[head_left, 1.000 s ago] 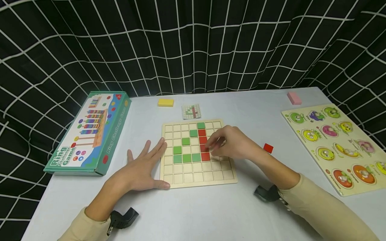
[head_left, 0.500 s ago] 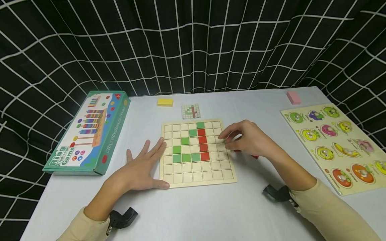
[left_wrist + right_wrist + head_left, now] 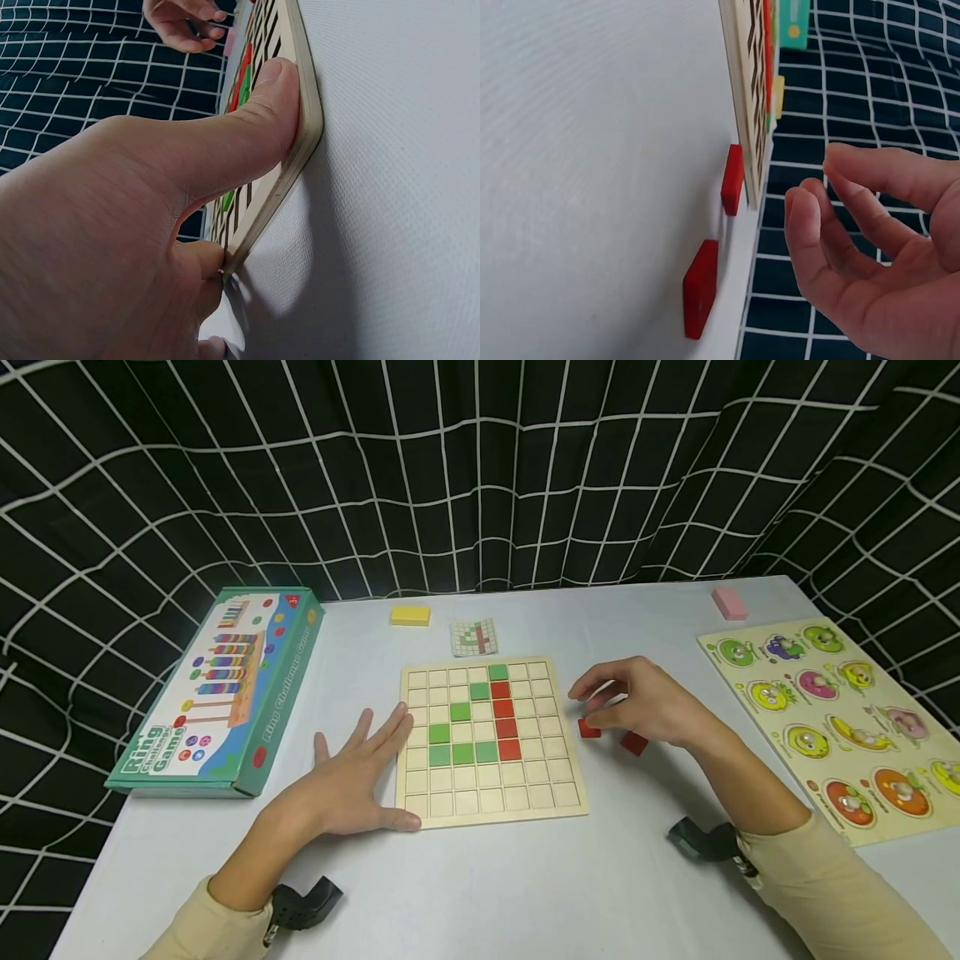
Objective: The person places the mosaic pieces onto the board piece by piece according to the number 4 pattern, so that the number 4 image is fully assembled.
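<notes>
On the table lies a square wooden grid board [image 3: 492,800]. Green tiles [image 3: 460,712] form a stepped line and a row on it, beside a column of red tiles [image 3: 506,728]. My left hand [image 3: 352,785] rests at the board's left side with fingers spread, its thumb [image 3: 262,112] on the near corner. Off the right edge, my right hand [image 3: 648,702] hovers with fingers bent and thumb apart, holding nothing. Beneath it lie two loose red tiles, one red tile [image 3: 589,729] by the board and another red tile [image 3: 634,743] farther right.
Behind the board lie a small pattern card [image 3: 474,637] and a yellow block [image 3: 411,616]. A ring game box [image 3: 225,693] stands left. At right are a fruit puzzle board [image 3: 810,718] and a pink block [image 3: 730,604]. A gridded black curtain [image 3: 480,477] hangs behind.
My right hand has moved right, from over the red column to above the loose red tiles. Two loose tiles have come into view under it. My left hand has stayed put.
</notes>
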Action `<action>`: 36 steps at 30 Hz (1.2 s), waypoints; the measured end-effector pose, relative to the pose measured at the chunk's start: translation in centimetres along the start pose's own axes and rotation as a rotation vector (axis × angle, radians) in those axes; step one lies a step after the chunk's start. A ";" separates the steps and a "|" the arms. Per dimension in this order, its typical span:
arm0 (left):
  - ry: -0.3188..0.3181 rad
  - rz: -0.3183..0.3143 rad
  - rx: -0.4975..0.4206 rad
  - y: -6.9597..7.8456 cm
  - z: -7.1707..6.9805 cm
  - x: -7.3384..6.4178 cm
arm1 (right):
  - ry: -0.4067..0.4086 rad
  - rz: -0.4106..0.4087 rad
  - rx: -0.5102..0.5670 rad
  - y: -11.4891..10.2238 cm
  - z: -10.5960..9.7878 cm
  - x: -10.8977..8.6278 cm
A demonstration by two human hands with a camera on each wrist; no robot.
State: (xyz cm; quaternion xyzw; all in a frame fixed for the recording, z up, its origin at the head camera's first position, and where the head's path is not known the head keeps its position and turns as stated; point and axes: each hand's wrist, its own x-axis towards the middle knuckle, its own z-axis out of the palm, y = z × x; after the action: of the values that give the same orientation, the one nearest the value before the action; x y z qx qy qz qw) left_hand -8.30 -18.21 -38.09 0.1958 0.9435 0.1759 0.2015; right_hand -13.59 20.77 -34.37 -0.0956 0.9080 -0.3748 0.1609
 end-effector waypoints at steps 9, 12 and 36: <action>0.003 -0.001 0.007 0.0 0.1 0.0 | -0.030 0.040 0.067 1.1 -0.4 0.3; 0.005 0.002 0.011 0.0 0.1 0.0 | -0.038 0.050 0.082 1.5 -0.4 0.4; 0.000 -0.004 0.012 0.0 0.1 0.0 | -0.103 0.029 0.040 2.6 0.2 0.9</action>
State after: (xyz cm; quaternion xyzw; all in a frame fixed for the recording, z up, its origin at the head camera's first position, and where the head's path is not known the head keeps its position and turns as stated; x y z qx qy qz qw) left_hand -8.26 -18.17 -38.12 0.1951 0.9449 0.1699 0.2006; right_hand -14.46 22.16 -36.53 -0.0986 0.8922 -0.3849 0.2148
